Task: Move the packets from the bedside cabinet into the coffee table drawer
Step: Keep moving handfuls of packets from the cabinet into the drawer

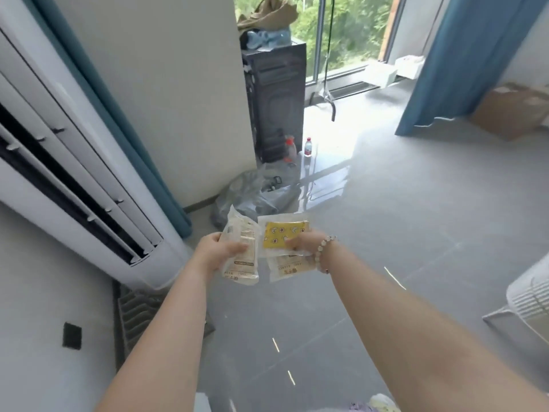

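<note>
My left hand (215,251) grips a stack of pale beige packets (242,254) held upright in front of me. My right hand (306,243), with a bead bracelet on the wrist, pinches a clear packet with a yellow patterned insert (282,234) and another pale packet (289,269) beneath it. Both hands are held close together above the grey floor. Neither the bedside cabinet nor the coffee table drawer is in view.
A tall white air conditioner (77,179) stands at the left. Ahead are a grey plastic bag (252,194), a black box (276,102), two bottles (309,147), blue curtains (463,60) and a cardboard box (514,110). A white wire object (528,304) sits at the right.
</note>
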